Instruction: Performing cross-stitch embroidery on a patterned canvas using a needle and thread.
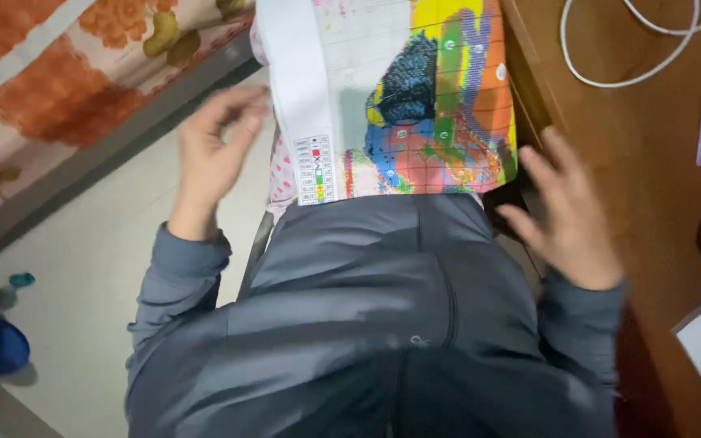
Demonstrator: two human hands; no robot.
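Nearest to the camera, a grey zipped jacket (367, 324) fills the lower frame, its sleeves running out to both hands. Just beyond it lies the printed cross-stitch canvas (391, 97), a white gridded cloth with bright orange, yellow, blue and green colour blocks and a small colour-key strip down its white left margin. It rests on the person's lap, close against the edge of the brown wooden bench (651, 162).

The left hand (217, 146) hovers at the canvas's left edge, fingers loosely curled and apart, pinching nothing (motion blur hides whether the fingertips touch the cloth). The right hand (565, 219) hangs over the bench edge, just right of the canvas, fingers spread and empty.

One dark blue-black patch (411, 85) looks already stitched; the rest of the printed pattern appears bare, so most of the stitching seems left.

Farther off, a white cable (610, 77) loops on the bench, and an orange floral bedcover (58, 73) lies to the left.
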